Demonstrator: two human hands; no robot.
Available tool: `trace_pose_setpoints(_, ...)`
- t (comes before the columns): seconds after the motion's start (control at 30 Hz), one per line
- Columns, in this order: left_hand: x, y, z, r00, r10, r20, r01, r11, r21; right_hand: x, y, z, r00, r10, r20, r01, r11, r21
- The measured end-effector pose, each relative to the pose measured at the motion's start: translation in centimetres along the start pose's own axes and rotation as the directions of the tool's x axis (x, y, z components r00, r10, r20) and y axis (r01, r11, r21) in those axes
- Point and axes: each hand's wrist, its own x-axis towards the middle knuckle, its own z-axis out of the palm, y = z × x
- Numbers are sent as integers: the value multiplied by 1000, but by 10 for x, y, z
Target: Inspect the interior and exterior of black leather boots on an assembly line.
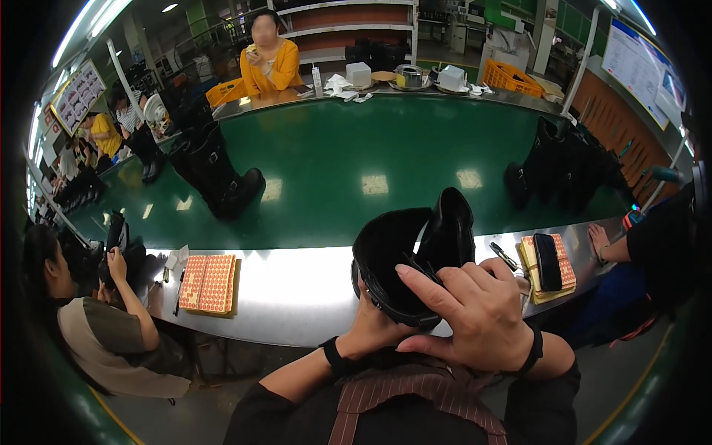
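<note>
A black boot (pixel 386 230) is held up in front of me, its wide shaft opening turned toward me and its side split apart. My left hand (pixel 373 320) wraps around the near left side of the shaft, with most of its fingers hidden behind the leather. Over the near right rim lies my right hand (pixel 475 308). Its index finger stretches across the opening, the thumb sits lower and apart, and the other fingers curl over the split's edge. Their tips are partly hidden.
Stacked red-dotted sticker sheets (pixel 208 283) lie left on the metal ledge (pixel 297 289); a phone (pixel 547 261) tops another stack at right. Black boots (pixel 215 170) stand on the green belt (pixel 334 163), more at right (pixel 549 163). Co-workers are at left, right and across.
</note>
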Motion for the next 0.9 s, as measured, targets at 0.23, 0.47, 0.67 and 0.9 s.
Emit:
trace_pose_setpoints(0.23,-26,-47,-57,964,-90,-249,77,995,-59,-18,54,-12,990,142,28,-142,990,3)
trace_pose_setpoints(0.47,-28,-52,-80,957,-17,-290,29,999,37,-25,80,1,968,186,-169,-193,981,-22)
trace_pose_setpoints(0.67,-40,-43,-88,953,-296,-59,285,946,-152,-22,93,6,957,166,-236,-199,972,-127)
trace_pose_setpoints(0.9,-28,-6,-104,764,401,-505,-342,916,211,-30,74,-1,942,174,-288,-267,907,-325)
